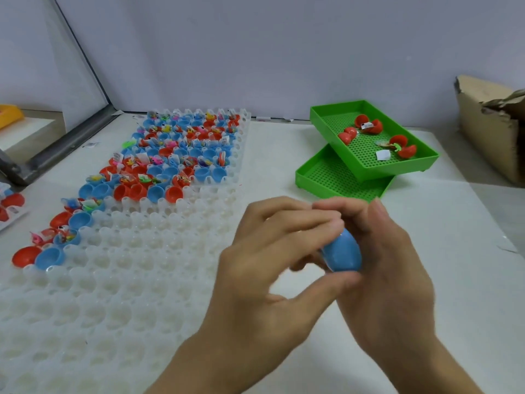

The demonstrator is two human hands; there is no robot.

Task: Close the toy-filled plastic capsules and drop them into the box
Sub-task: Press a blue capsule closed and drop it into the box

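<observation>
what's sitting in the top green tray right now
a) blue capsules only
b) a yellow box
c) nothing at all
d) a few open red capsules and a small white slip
d: the top green tray holds several open red capsules plus a small white slip; no blue capsule lies in it, the only nearby blue capsule is held between the left hand and the right hand.

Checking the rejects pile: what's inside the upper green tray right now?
The upper green tray holds several open red capsule halves, a loose toy and two small paper slips. It rests askew on the lower green tray, covering part of that tray's floor.
</observation>
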